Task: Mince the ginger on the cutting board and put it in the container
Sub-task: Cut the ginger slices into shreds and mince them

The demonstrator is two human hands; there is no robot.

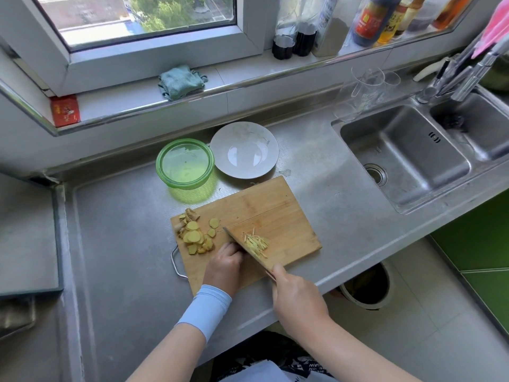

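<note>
Under both hands, on the worktop, the cutting board was laid. Beyond the fingers, past the board's far edge, the green container was set beside a plate. The knife was gripped at its handle by the right hand, fingers wrapped round it, blade running diagonally away leftward. The left hand was curled against the blade's left face; what its fingers pinned could not be told. Ginger slices were heaped just left of those fingers; ginger strips were spread just right of the blade, long axis along it, so a crosswise cut was judged needed.
</note>
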